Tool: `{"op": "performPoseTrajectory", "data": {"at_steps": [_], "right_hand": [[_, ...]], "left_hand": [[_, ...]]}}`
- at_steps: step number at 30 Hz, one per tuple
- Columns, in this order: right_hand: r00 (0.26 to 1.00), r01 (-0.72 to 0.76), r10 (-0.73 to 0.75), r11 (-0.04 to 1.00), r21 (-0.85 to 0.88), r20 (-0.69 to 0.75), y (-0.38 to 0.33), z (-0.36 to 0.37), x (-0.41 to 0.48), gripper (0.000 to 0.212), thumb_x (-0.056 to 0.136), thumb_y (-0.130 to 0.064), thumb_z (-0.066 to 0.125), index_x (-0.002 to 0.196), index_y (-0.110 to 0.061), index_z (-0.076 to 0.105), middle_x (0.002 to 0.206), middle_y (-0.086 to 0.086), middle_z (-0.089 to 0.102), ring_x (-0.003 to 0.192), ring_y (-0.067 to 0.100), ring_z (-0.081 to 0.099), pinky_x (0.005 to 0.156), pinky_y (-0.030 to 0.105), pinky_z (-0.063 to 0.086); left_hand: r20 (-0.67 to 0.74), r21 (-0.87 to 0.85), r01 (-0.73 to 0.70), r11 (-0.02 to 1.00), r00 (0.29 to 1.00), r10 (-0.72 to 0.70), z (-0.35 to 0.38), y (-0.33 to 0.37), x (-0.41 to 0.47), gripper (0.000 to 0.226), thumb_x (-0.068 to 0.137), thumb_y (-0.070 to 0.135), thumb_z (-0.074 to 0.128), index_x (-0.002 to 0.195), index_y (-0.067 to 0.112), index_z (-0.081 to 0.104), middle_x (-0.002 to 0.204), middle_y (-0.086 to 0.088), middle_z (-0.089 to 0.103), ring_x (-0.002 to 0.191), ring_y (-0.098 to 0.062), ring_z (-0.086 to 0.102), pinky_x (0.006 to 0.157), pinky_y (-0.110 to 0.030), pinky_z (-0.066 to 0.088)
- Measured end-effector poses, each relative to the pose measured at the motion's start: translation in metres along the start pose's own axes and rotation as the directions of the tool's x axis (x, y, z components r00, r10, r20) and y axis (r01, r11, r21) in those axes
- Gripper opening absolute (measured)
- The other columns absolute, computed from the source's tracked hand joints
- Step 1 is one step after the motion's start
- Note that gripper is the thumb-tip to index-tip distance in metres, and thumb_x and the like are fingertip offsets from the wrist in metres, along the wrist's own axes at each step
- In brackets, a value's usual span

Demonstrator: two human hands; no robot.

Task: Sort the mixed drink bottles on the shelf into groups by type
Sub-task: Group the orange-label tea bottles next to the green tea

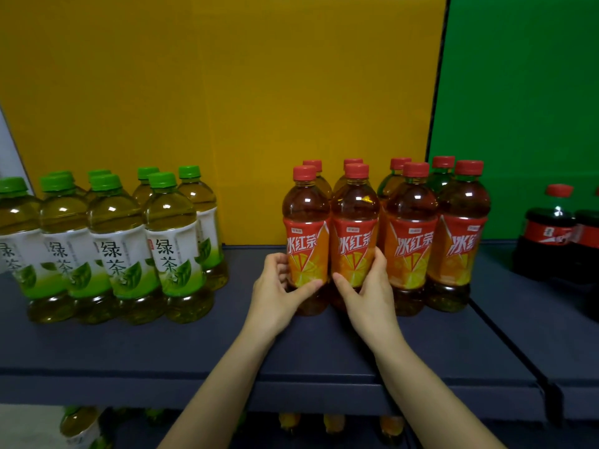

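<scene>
- The shelf [162,345] is a dark blue-grey board with a matt top and a thick front edge that runs across the lower part of the view.
- A dark seam [505,341] runs from the back toward the front edge on the right and divides the shelf from a second shelf section [551,319] of the same colour.
- Behind the shelf stands a yellow panel [227,108]; a green panel [518,108] stands behind the right section, and a dark upright line separates the two.
- A pale strip [9,150] shows at the far left edge.
- The green tea bottles [120,241], with green caps, stand upright in a tight cluster at the left end of the shelf.
- The iced tea bottles [408,247], with red caps and orange-red labels, stand in two rows right of the middle, well apart from the green tea.
- The cola bottles [547,234] stand at the back of the right section.
- The left hand [282,286] curls round the lower part of the front left iced tea bottle [306,234], thumb across the label.
- The right hand [366,293] grips the neighbouring iced tea bottle [355,234] the same way; both bottles stand on the shelf, touching each other.
- Under the front edge, more bottles [77,422] show dimly on a lower level.
</scene>
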State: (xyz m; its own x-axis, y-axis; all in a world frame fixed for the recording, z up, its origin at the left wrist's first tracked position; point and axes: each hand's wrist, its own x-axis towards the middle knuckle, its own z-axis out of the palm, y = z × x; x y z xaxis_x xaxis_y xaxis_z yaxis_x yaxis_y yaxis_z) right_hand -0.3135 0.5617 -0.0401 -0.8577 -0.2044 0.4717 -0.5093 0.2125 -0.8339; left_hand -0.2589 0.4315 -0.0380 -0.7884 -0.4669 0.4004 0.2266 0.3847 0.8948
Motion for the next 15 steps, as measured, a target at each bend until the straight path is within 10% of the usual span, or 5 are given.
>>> {"op": "performPoseTrajectory", "data": {"at_steps": [15], "right_hand": [[0.996,-0.006,0.011,0.999,-0.053,0.086,-0.006,-0.011,-0.016,0.08,0.093,-0.021,0.052,0.147,-0.017,-0.008,0.155,-0.007,0.009,0.139,0.004,0.009,0.103,0.014,0.011]], "left_hand": [[-0.068,0.141,-0.034,0.989,0.997,0.044,0.0,-0.008,0.004,0.056,0.063,0.033,0.083,0.107,0.021,0.048,0.111,-0.004,0.06,0.096,-0.013,0.06,0.081,-0.028,0.052]]}}
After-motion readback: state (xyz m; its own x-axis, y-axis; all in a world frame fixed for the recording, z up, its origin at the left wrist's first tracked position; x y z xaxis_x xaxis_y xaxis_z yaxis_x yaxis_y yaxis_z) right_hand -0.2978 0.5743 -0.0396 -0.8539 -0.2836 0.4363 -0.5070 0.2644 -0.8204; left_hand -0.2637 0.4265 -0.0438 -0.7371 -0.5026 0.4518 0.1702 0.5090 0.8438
